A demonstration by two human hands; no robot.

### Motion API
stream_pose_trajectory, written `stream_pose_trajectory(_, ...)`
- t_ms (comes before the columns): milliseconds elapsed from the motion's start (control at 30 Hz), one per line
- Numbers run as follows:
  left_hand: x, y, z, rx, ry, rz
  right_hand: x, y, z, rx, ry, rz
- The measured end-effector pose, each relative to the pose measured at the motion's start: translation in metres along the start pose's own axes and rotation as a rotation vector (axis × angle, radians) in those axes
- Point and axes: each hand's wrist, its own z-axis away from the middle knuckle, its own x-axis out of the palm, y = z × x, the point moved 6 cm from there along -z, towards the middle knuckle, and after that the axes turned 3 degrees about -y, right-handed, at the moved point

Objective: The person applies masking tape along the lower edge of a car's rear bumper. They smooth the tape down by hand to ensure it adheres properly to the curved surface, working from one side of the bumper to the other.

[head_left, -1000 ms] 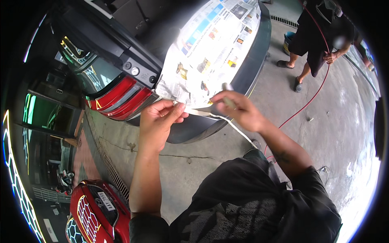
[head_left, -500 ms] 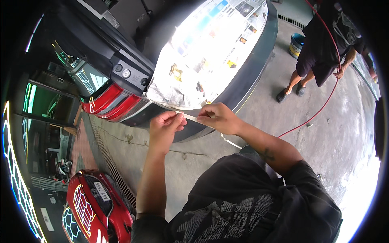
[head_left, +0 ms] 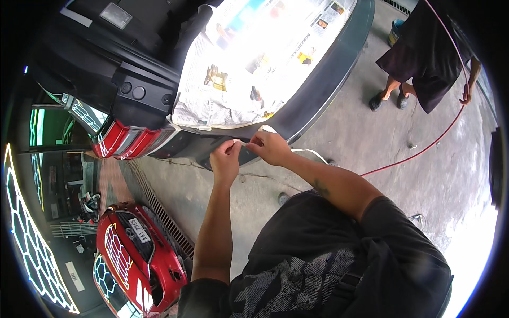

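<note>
My left hand (head_left: 225, 161) pinches one end of a short stretch of white masking tape (head_left: 241, 142). Close beside it, my right hand (head_left: 271, 149) is closed on the same tape, fingertips nearly meeting those of the left. A pale rounded piece, apparently the tape roll (head_left: 266, 129), shows behind the right knuckles. From the right hand a loose white tape strip (head_left: 314, 152) curls off over the floor. Both hands hover at the dark rear bumper (head_left: 323, 90) of a car. Newspaper sheets (head_left: 238, 79) cover the opening above it, their lower edge taped down.
A red tail light (head_left: 132, 142) sits left of the newspaper. At the right, another person (head_left: 424, 74) stands holding a red hose (head_left: 419, 155), near a blue bucket (head_left: 394, 33). A red car (head_left: 140, 259) is at lower left, beside a floor drain grate (head_left: 159, 204).
My hands have drawn together, shortening the visible tape between them, and now sit a little lower off the newspaper's edge. The view has shifted, and the roll shows behind my right hand.
</note>
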Motion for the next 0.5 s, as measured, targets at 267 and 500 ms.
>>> stream_pose_trajectory(267,0.006,-0.001,0.011,0.051,0.146,-0.008,0.011,0.006,-0.011,0.021,0.023,0.101)
stream_pose_trajectory(500,0.016,-0.005,0.009,0.068,0.253,0.113,0.018,-0.002,-0.005,-0.028,0.085,0.139)
